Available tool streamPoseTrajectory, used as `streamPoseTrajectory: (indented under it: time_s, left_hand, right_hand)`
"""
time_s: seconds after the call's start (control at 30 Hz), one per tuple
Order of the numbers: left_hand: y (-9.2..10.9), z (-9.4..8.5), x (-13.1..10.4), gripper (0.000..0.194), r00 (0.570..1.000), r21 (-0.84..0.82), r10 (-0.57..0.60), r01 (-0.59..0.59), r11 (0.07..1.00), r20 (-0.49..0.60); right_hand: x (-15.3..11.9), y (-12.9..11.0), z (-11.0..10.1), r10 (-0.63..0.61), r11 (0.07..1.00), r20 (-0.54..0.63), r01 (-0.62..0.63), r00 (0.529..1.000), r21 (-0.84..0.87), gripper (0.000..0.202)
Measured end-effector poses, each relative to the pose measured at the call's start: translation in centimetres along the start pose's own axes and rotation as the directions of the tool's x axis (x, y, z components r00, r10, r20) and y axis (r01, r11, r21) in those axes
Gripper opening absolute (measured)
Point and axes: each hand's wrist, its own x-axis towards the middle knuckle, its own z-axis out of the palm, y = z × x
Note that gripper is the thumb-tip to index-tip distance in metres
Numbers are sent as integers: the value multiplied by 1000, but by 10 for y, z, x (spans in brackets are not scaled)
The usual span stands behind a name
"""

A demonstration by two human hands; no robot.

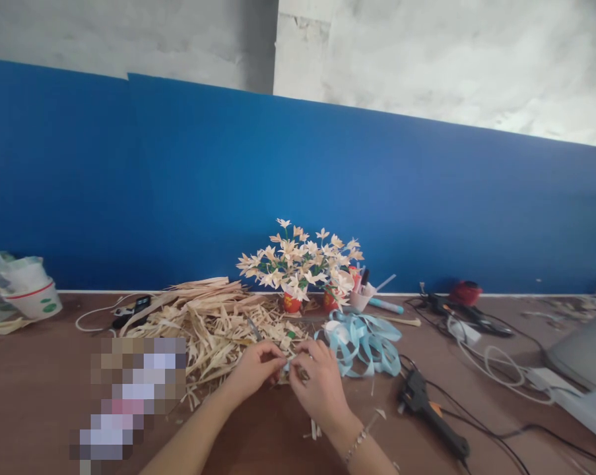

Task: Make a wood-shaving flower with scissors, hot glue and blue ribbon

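Note:
My left hand (259, 367) and my right hand (318, 381) meet over the front of a heap of dry husk strips (206, 330). Fingers on both hands are pinched together, and a small pale-blue bit shows between the fingertips, too small to name. Just behind my left hand, a thin grey pointed thing sticks up from the heap. To the right of my right hand lies a loose pile of light-blue ribbon (367, 344). Behind the hands stand pale handmade flowers (298, 260) on green stems in small red pots (292, 303).
A black glue gun (433, 415) with its cable lies at the right front. White cords (496, 369), a power strip (569, 402) and a grey laptop-like object (587, 346) are farther right. A white cup (36, 298) stands at far left. A blue partition (179, 178) borders the table's back.

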Motion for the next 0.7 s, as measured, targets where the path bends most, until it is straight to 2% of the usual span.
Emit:
streamPoseTrajectory:
  time_s: [0.13,0.23,0.33,0.4,0.47,0.5,0.53,0.6,0.7]
  left_hand:
    - [-1,1,-1,23,1000,-26,-26,27,999,14]
    - [1,1,-2,25,999,-25,-33,33,999,16]
    - [2,2,-4,27,999,-54,-40,42,998,29]
    - [3,4,-5,28,998,-94,-42,46,994,52]
    - [3,5,-7,28,997,-112,-37,45,993,68]
    - [3,6,-7,27,997,-107,-34,42,993,71]
    - [3,7,-8,27,997,-95,-34,40,995,67]
    - [4,9,-8,27,998,-54,-34,37,998,46]
    - [5,10,-8,27,999,10,-32,33,999,-8]
  right_hand:
    - [1,6,4,113,970,49,-121,992,209,13]
    - [3,13,6,233,849,195,-297,953,437,13]
    - [5,18,4,272,631,412,-484,870,606,12]
    - [5,20,0,263,472,549,-602,793,644,11]
    - [6,20,-3,246,385,631,-671,736,633,10]
    - [6,20,-3,242,391,641,-678,728,623,10]
    - [5,19,-3,245,436,626,-661,741,611,10]
    - [5,17,-1,271,604,525,-567,807,560,10]
    - [3,12,5,275,837,281,-373,919,400,6]
